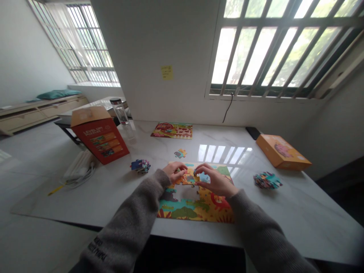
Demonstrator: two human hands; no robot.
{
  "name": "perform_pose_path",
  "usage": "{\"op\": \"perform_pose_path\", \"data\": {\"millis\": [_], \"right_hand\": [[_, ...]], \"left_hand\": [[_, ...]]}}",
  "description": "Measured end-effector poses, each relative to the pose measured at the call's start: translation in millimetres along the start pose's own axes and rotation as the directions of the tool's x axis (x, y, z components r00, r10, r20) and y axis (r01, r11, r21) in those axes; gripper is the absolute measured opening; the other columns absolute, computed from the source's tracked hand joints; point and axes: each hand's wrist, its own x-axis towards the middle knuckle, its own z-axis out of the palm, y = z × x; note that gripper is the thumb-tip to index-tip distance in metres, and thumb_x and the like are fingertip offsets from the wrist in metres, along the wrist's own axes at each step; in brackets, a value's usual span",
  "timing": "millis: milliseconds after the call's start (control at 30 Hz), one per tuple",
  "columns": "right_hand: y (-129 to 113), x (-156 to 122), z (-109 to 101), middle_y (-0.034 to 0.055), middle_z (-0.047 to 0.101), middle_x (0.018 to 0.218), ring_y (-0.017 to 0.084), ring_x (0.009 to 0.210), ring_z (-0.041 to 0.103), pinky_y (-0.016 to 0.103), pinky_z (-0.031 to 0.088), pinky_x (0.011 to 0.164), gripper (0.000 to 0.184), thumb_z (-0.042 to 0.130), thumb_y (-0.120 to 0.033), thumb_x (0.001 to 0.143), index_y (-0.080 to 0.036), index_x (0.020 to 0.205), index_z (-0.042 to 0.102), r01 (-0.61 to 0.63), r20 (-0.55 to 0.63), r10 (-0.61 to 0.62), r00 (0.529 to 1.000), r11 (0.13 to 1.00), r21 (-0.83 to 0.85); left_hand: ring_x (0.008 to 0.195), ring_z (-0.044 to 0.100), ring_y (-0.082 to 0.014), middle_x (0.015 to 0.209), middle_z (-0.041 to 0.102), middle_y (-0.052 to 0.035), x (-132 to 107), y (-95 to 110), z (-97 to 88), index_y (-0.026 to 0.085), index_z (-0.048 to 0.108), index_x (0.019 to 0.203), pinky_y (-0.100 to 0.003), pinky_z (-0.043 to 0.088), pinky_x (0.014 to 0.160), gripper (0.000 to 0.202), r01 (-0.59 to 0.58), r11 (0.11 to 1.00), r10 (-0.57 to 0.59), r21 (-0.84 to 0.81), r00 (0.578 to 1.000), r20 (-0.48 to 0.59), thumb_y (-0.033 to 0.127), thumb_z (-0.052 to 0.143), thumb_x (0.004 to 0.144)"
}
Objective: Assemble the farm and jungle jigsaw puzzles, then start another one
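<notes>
My left hand point(174, 172) and my right hand point(215, 181) meet over the far part of a colourful jigsaw puzzle point(193, 208) lying on the table. The fingertips of both hands press on an orange puzzle piece point(184, 179), partly hidden beneath them. A gap in the puzzle point(186, 193) shows pale table just below my hands. To the left of my left hand lies a small stack of puzzle pieces point(140, 166). A larger heap of pieces point(267, 180) lies well to the right of my right hand. A few joined pieces point(180, 153) lie beyond my hands.
The white marble table point(287, 204) also holds a second puzzle point(172, 131), an orange box point(281, 152), a red box point(99, 134), a glass bottle point(121, 112) and a bundle of white cable point(79, 172). A wall point(170, 45) stands behind the table.
</notes>
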Motion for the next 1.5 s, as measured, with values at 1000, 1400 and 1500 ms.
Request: {"op": "perform_pose_path", "data": {"millis": [1000, 1400, 1500], "right_hand": [[-14.1, -30.0, 19.4, 0.0043, 0.064, 0.115, 0.025, 0.111, 0.053, 0.046, 0.045, 0.101, 0.016, 0.073, -0.029, 0.087, -0.028, 0.103, 0.07, -0.022, 0.14, 0.051, 0.989, 0.979, -0.205], [-15.0, -31.3, 17.4, 0.0051, 0.067, 0.104, 0.023, 0.106, 0.056, 0.044, 0.047, 0.099, 0.008, 0.069, -0.029, 0.092, -0.026, 0.097, 0.074, -0.018, 0.126, 0.039, 0.991, 0.986, -0.165], [-17.3, -31.1, 14.6, 0.0053, 0.067, 0.103, 0.023, 0.106, 0.056, 0.044, 0.048, 0.098, 0.011, 0.063, -0.023, 0.094, -0.025, 0.096, 0.073, -0.02, 0.138, 0.039, 0.99, 0.99, -0.14]], "left_hand": [[0.093, 0.057, -0.024, 0.088, 0.064, -0.0051, 1.3, 5.0, 18.8, 0.022, 0.068, 0.075, -0.038, 0.045, 0.092, 0.004, -0.156, 0.947, 0.135, 0.281, 0.986, 0.093, 0.024, 0.066, 0.078], [0.105, 0.054, -0.0296, 0.105, 0.063, -0.0064, -15.3, 35.1, 37.4, 0.024, 0.068, 0.104, -0.047, 0.04, 0.104, 0.047, -0.22, 0.914, 0.145, 0.341, 0.962, 0.232, 0.048, 0.085, 0.066], [0.105, 0.055, -0.0297, 0.105, 0.064, -0.0068, -17.0, 34.9, 38.4, 0.024, 0.069, 0.101, -0.047, 0.041, 0.103, 0.039, -0.226, 0.914, 0.156, 0.336, 0.962, 0.222, 0.045, 0.082, 0.071]]}}
